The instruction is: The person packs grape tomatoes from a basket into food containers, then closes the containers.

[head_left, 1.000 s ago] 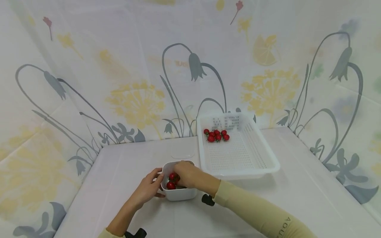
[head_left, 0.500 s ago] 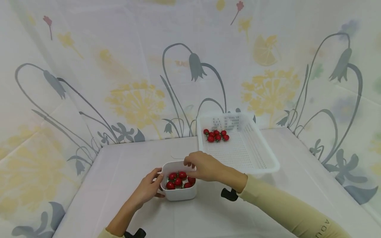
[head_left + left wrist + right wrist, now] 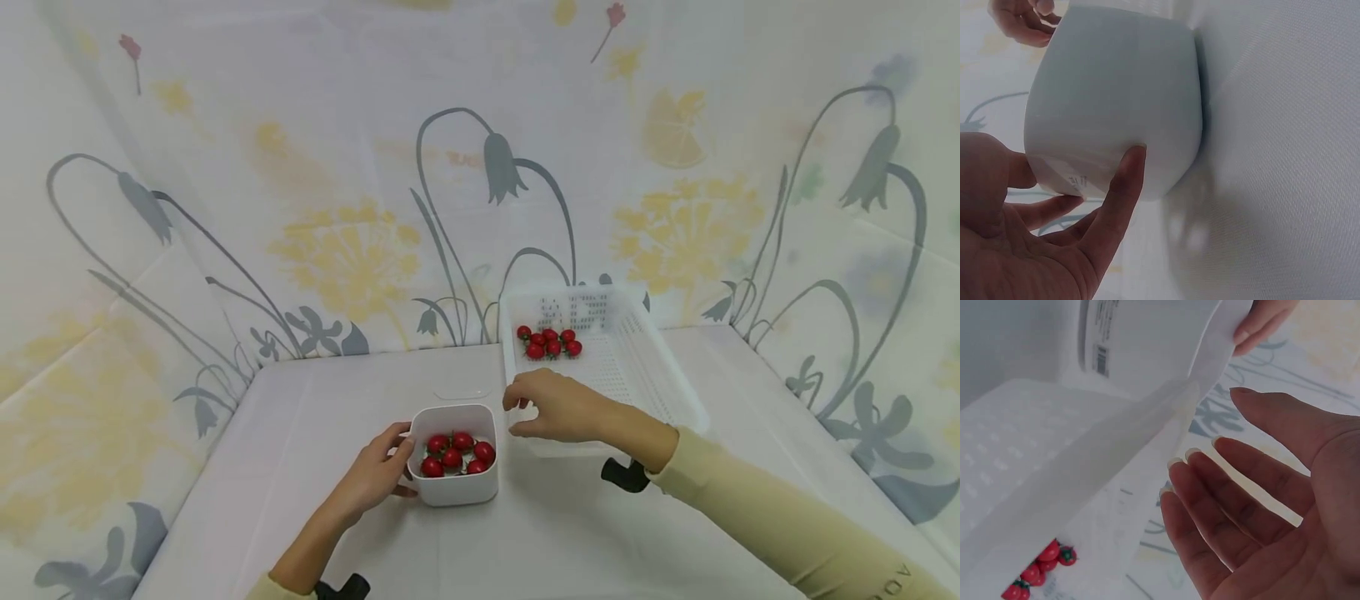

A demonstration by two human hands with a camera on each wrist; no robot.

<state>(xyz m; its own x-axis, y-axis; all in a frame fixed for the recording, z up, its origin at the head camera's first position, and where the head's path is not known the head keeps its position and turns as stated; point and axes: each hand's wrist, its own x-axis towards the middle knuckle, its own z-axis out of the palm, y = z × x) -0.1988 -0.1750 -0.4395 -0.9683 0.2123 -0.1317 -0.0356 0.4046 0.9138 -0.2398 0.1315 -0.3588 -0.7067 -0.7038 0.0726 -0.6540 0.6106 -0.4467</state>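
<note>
A small white square container (image 3: pixel 457 493) stands upright on the table, with several red cherry tomatoes (image 3: pixel 452 457) inside. My left hand (image 3: pixel 381 468) touches its left side; in the left wrist view the fingers (image 3: pixel 1124 181) lie spread against the container's outer wall (image 3: pixel 1116 87). To the right, my right hand (image 3: pixel 562 408) hovers over the near left corner of a white plastic basket (image 3: pixel 678 371), holding nothing. The right wrist view shows its fingers (image 3: pixel 1200 506) apart and loosely bent. Several more cherry tomatoes (image 3: pixel 552 346) lie at the basket's far left.
Behind the container a faint clear rounded outline (image 3: pixel 462 394) lies on the white table (image 3: pixel 315 417). A flower-printed cloth (image 3: pixel 337 125) hangs behind and at both sides. A printed label with a barcode (image 3: pixel 1102 359) is on the container's right side.
My right hand has come out of the container, uncovering the tomatoes in it, and has moved right to the basket. The left hand has stayed at the container's side.
</note>
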